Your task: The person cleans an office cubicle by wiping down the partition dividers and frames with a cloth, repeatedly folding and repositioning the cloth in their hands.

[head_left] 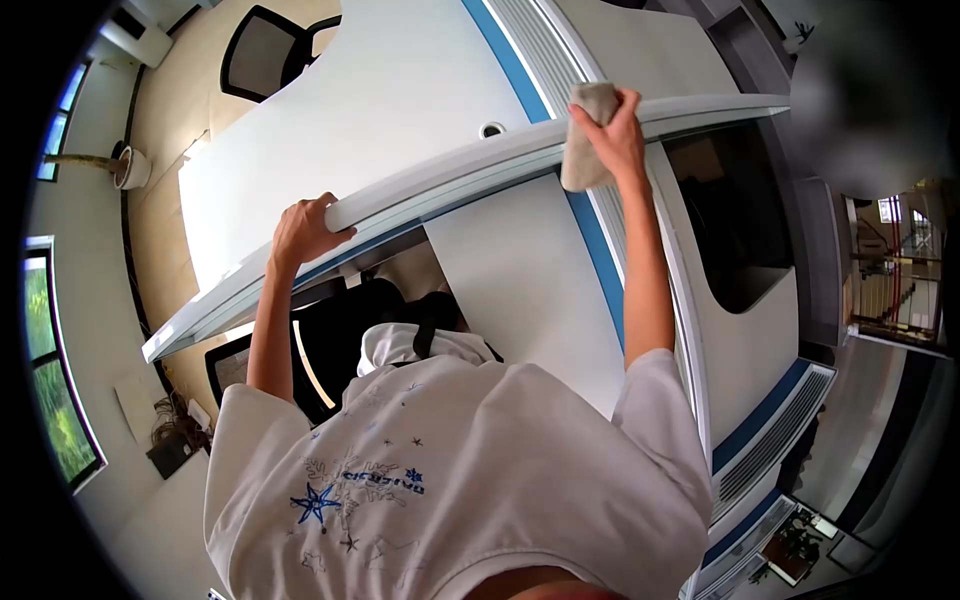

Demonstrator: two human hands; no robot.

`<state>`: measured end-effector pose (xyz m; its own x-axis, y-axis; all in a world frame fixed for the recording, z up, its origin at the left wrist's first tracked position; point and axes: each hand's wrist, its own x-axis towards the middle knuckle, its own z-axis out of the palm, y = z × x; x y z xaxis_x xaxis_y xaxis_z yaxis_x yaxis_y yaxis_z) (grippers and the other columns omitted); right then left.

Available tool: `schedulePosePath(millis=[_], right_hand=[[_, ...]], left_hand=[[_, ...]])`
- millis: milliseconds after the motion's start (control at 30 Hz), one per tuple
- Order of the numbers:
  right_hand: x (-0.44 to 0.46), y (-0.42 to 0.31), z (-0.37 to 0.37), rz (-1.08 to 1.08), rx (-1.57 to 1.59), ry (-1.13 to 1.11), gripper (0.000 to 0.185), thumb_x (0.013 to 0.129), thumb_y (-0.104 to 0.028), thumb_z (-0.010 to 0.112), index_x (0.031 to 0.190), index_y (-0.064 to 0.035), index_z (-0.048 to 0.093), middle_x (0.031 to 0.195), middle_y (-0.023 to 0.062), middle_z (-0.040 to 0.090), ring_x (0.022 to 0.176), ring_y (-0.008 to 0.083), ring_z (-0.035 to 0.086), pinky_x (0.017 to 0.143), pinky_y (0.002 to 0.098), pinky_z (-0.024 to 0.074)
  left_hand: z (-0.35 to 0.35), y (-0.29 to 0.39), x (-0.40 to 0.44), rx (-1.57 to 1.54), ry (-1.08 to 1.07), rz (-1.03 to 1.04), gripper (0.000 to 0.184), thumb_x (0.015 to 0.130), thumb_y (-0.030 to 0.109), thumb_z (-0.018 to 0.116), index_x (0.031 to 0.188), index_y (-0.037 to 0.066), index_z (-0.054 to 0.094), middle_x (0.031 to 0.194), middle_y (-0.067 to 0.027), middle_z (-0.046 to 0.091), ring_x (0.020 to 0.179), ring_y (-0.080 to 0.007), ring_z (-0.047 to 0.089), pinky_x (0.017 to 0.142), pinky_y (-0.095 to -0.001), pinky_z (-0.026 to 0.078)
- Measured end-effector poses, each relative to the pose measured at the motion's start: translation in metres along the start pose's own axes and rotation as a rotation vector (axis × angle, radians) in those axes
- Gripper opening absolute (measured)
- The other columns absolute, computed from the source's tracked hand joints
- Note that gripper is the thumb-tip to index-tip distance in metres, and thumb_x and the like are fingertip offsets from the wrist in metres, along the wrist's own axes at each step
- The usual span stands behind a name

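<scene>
A long white partition rail (450,180) crosses the view, with desks on both sides of it. My left hand (305,232) is on the rail left of centre, its fingers curled over the top edge. Over the rail at the upper right, my right hand (618,135) grips a beige cloth (587,150). The cloth is folded into a flat pad and lies against the rail's top and near side. My right fingertips are partly hidden behind the cloth.
White desktops (380,110) lie beyond the rail and below it. A black mesh chair (262,55) stands at the upper left, another dark chair (345,330) below the rail. A potted plant (131,168) stands at the far left. A dark screen (725,200) is at the right.
</scene>
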<state>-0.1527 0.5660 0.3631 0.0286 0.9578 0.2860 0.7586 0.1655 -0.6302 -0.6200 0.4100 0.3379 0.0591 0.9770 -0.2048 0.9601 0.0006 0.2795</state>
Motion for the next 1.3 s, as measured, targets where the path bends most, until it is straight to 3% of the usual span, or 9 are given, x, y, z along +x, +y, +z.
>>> schedulePosePath(millis=[100,133,167,400,633,800,1000,1200,1300], right_hand=[[0.029,-0.003,0.068,-0.249,-0.375,-0.005,0.07,0.08,-0.062,0.07,0.122,-0.0071,0.056,0.119,0.0189,0.066,0.109,0.0376,0.062,0.094,0.0492,0.0476],[0.038,-0.004,0.075,-0.148,-0.392,-0.091,0.06,0.082,-0.058,0.067,0.115,-0.0079,0.063,0.114,0.0154,0.068,0.107,0.0367,0.063,0.095,0.0494,0.0455],[0.043,0.003,0.084,-0.232,-0.375,0.017,0.056,0.082,-0.055,0.067,0.113,-0.008,0.064,0.11,0.0148,0.069,0.105,0.0363,0.064,0.092,0.0487,0.0477],[0.053,-0.01,0.076,0.045,-0.337,-0.099,0.054,0.078,-0.054,0.072,0.105,-0.0093,0.062,0.099,0.0136,0.07,0.094,0.0338,0.066,0.08,0.0451,0.0515],[0.044,0.001,0.079,-0.167,-0.234,0.179,0.044,0.075,-0.049,0.076,0.086,-0.0094,0.062,0.089,0.0088,0.068,0.088,0.032,0.063,0.075,0.0443,0.0507],[0.043,0.002,0.072,-0.028,-0.214,0.188,0.041,0.078,-0.048,0.075,0.082,-0.0076,0.067,0.09,0.0067,0.071,0.091,0.0289,0.065,0.079,0.0419,0.0527],[0.036,0.011,0.071,0.011,-0.132,0.326,0.034,0.082,-0.042,0.072,0.076,-0.0089,0.067,0.079,0.008,0.07,0.081,0.0298,0.066,0.07,0.0414,0.0539],[0.039,0.023,0.077,-0.081,-0.2,0.507,0.024,0.084,-0.032,0.066,0.072,-0.0107,0.066,0.072,0.0061,0.068,0.073,0.0283,0.065,0.069,0.0432,0.0481],[0.033,0.021,0.079,0.039,-0.303,0.507,0.021,0.084,-0.031,0.068,0.074,-0.0125,0.067,0.069,0.0021,0.067,0.07,0.0256,0.064,0.075,0.0408,0.0448]], left_hand=[[-0.006,-0.002,0.002,-0.003,-0.045,-0.023,0.051,0.071,0.041,0.083,0.105,0.006,0.072,0.084,-0.0157,0.074,0.079,-0.0294,0.073,0.077,-0.0375,0.058],[-0.01,-0.003,0.003,-0.002,-0.045,-0.024,0.048,0.071,0.041,0.082,0.102,0.006,0.071,0.085,-0.0153,0.074,0.079,-0.0294,0.072,0.076,-0.0381,0.058],[-0.009,-0.003,0.007,-0.009,-0.05,-0.029,0.048,0.07,0.04,0.083,0.102,0.006,0.071,0.086,-0.0155,0.074,0.08,-0.0302,0.072,0.077,-0.0383,0.058],[-0.006,0.001,0.017,-0.072,-0.126,-0.051,0.042,0.068,0.036,0.084,0.093,0.005,0.069,0.084,-0.0155,0.073,0.078,-0.0328,0.071,0.075,-0.0413,0.057],[-0.009,0.002,0.017,-0.045,-0.108,0.02,0.044,0.069,0.034,0.084,0.095,0.003,0.068,0.084,-0.0178,0.072,0.078,-0.0346,0.071,0.075,-0.0427,0.057],[-0.008,0.011,0.016,-0.064,-0.107,0.023,0.039,0.069,0.031,0.084,0.09,0.004,0.066,0.081,-0.0182,0.071,0.075,-0.0352,0.07,0.07,-0.0423,0.056],[-0.005,0.014,0.011,-0.047,-0.085,0.025,0.037,0.069,0.031,0.083,0.086,0.005,0.064,0.077,-0.0151,0.07,0.072,-0.0341,0.07,0.066,-0.0421,0.055],[-0.003,0.017,0.01,-0.027,-0.089,-0.003,0.036,0.069,0.031,0.083,0.081,0.005,0.061,0.076,-0.0162,0.069,0.07,-0.0353,0.069,0.066,-0.0441,0.054],[-0.002,0.014,0.012,0.02,-0.082,0.034,0.038,0.07,0.033,0.083,0.078,0.005,0.058,0.073,-0.0165,0.068,0.069,-0.0366,0.068,0.066,-0.045,0.054]])
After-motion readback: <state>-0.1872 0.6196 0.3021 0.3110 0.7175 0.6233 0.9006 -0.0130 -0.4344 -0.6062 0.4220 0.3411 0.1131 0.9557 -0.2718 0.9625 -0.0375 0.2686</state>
